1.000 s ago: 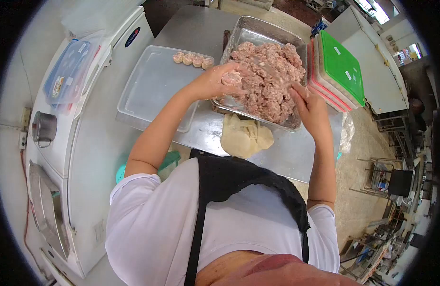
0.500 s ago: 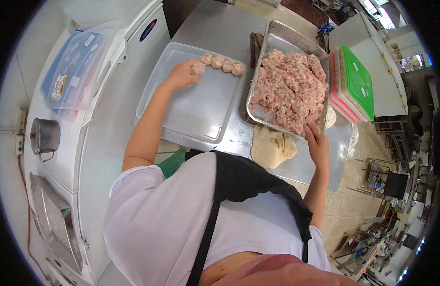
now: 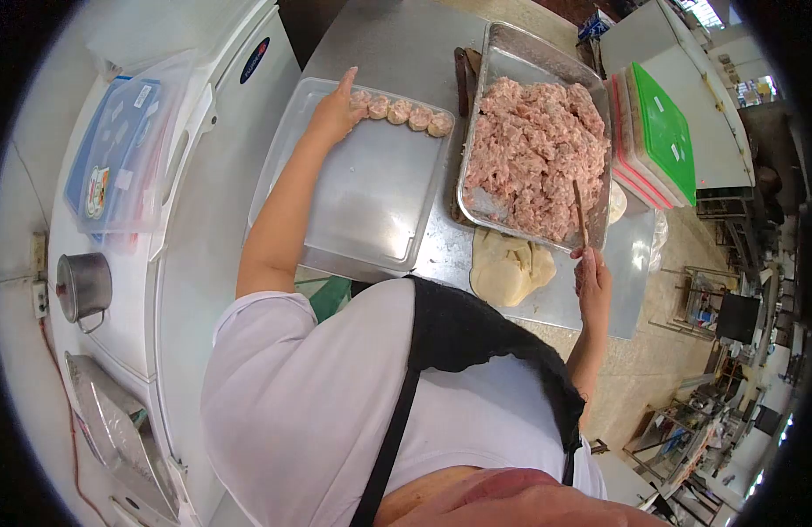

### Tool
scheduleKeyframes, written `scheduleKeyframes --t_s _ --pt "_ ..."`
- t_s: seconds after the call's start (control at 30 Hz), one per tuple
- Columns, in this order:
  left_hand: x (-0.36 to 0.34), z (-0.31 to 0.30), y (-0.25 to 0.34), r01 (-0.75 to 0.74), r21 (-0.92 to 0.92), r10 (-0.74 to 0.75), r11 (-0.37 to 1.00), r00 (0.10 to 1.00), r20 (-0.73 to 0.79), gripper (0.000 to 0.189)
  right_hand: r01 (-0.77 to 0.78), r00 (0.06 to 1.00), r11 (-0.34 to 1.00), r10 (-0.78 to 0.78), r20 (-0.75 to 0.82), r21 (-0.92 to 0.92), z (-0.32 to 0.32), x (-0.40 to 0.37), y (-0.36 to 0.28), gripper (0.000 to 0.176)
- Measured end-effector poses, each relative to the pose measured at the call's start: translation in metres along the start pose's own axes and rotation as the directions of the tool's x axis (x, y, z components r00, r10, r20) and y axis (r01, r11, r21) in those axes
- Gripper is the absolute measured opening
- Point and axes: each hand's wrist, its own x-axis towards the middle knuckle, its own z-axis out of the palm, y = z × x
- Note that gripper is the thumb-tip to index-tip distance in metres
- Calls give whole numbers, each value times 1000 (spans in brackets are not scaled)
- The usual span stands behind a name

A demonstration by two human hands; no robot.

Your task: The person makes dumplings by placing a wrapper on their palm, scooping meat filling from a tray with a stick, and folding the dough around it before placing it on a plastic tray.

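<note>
My left hand (image 3: pixel 334 112) is at the far left corner of a clear plastic tray (image 3: pixel 362 202), fingers stretched out and touching the end dumpling (image 3: pixel 358 100). That dumpling stands in a row with several other round, meat-filled dumplings (image 3: pixel 399 111) along the tray's far edge. In my right hand (image 3: pixel 590 279) is a thin brown stick-like spatula (image 3: pixel 581 215), gripped by its near end. Its far end rests at the ground meat (image 3: pixel 538 149) heaped in a deep metal pan (image 3: pixel 466 189). Just below the pan lies a stack of pale round dough wrappers (image 3: pixel 509 268).
Right of the pan stand stacked containers with a green lid (image 3: pixel 661 132). A dark-handled tool (image 3: pixel 463 81) lies between tray and pan on the metal table (image 3: pixel 380 39). To the left, a white freezer (image 3: pixel 191 237) carries plastic lids (image 3: pixel 116 167) and a metal pot (image 3: pixel 83 285).
My left hand has moved up and left, setting its dumpling at the row's left end, and its fingers have spread. My right hand has drawn slightly back towards me with the spatula.
</note>
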Motion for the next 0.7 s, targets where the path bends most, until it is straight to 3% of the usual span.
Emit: scheduleKeyframes --t_s 0.1,0.2,0.3,0.33,0.37,0.43,0.5,0.53,0.6,0.63,0.7 --pt "3 11 -4 -122 50 126 991 988 -86 78 -15 1000 999 14 23 37 5 7 2 29" --pt "1 16 -2 -99 16 100 995 992 -78 78 48 996 997 -53 77 68 7 17 10 31" --pt "0 23 -2 -157 16 157 988 979 -127 78 103 989 991 -93 111 -82 6 29 12 32" --pt "-2 26 -2 -169 18 170 985 979 -110 78 282 957 906 -245 153 -315 3 33 6 31" --pt "-6 27 -3 -215 101 229 971 961 -158 77 433 901 738 -368 230 -518 -2 39 0 31" --pt "-21 26 -5 -267 187 300 946 936 -183 75 436 885 379 -345 313 -816 -21 62 -8 33" --pt "-50 14 -4 -159 203 207 966 948 -243 70 409 902 255 -261 345 -876 -36 79 -35 26" --pt "-68 11 -5 -114 197 165 974 949 -267 68 406 904 264 -257 342 -875 -36 91 -32 26" --pt "-106 5 -11 -31 207 95 978 946 -309 65 551 794 80 -355 493 -831 -35 109 -23 17" --pt "-124 7 -20 7 224 68 975 943 -327 64 553 794 87 -356 493 -829 -26 100 -15 17" --pt "-158 20 -56 72 297 33 952 942 -334 63 710 661 103 -439 609 -697 -5 74 3 12"
